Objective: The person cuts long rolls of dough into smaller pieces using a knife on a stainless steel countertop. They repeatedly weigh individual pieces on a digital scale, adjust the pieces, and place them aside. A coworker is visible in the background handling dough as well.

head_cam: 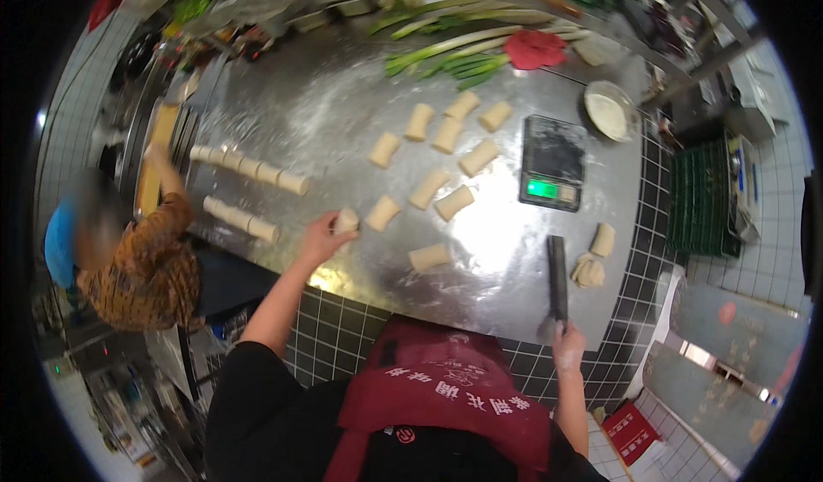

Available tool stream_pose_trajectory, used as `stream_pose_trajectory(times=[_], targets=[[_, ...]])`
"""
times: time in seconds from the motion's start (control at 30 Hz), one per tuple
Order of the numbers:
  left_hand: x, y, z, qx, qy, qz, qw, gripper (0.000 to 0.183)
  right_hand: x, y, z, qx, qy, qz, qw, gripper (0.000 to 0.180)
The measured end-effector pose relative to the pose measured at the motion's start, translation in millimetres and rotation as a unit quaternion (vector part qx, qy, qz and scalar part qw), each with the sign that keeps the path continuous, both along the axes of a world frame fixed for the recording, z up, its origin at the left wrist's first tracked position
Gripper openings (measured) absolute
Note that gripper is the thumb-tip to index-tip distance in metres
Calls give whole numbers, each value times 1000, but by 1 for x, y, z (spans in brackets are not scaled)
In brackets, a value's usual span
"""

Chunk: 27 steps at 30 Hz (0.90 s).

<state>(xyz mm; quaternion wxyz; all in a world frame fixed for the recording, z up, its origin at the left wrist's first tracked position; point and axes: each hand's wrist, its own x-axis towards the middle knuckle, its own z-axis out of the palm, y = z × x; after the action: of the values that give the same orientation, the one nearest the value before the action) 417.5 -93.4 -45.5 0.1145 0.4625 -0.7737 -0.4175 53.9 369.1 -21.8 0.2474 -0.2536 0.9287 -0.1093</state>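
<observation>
My left hand (321, 236) grips a short piece of pale dough (347, 220) just above the steel worktable, thumb and fingers around it. Near the table's front right edge, my right hand (569, 348) is closed around the handle of a knife with a long dark blade (557, 276), which points away from me. To the right of my left hand, several cut dough pieces (429, 189) are scattered over the steel. On the left are two dough rows, a longer one (249, 168) and a shorter one (241, 218), both marked off into segments.
A digital scale (554, 160) with a lit green display stands at the right, below a bowl of flour (607, 112). Scallions (456, 48) and a red cloth-like item (535, 49) lie at the back. More dough (588, 271) rests near the right edge. Another person (141, 270) works at the left.
</observation>
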Motion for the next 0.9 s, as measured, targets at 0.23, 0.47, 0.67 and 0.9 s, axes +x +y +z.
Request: stream_pose_trajectory(times=[0.23, 0.47, 0.67, 0.9], targets=[[-376, 80, 63, -196, 26, -216, 956, 50, -3, 4, -5, -43, -9, -17, 999, 24], [-473, 98, 17, -279, -112, -280, 912, 57, -11, 14, -1, -49, -59, 3, 997, 28], [-467, 75, 12, -231, -34, -234, 944, 78, -11, 21, -4, -131, -47, -17, 990, 21], [-472, 81, 16, -224, -69, -260, 937, 79, -19, 23, -2, -99, -83, -6, 992, 22]])
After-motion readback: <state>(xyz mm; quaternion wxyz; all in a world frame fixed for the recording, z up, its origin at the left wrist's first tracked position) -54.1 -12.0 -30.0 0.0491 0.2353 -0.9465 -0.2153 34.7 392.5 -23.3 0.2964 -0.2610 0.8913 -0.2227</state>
